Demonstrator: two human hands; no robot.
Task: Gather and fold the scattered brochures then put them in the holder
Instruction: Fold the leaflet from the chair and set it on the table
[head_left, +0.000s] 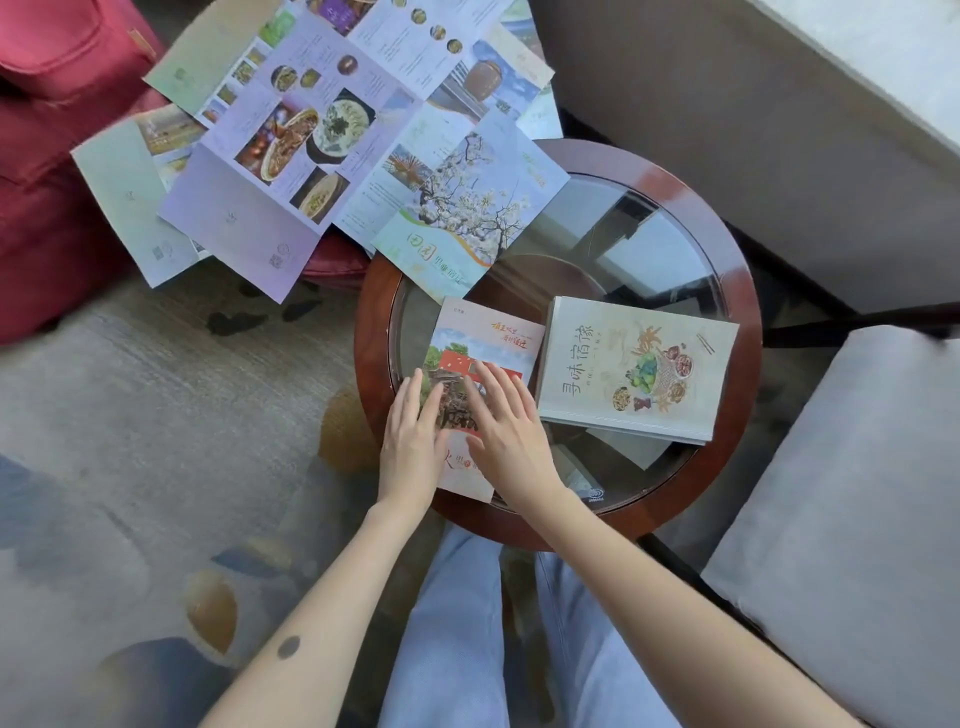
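A folded brochure (485, 343) with a red and green cover lies on the near left part of the round glass table (743, 332). My left hand (413, 439) and my right hand (506, 426) press flat on it, fingers spread. To its right sits a stack of folded brochures (636, 366) with a food drawing on top. Several unfolded brochures (322, 140) lie spread across the table's far left edge and a red seat. I see no holder.
A red upholstered seat (57, 156) stands at the left. A grey cushioned chair (852, 519) is at the right, a grey sofa (727, 130) behind the table. Patterned carpet (156, 415) covers the floor. My knees in light trousers sit under the table's near rim.
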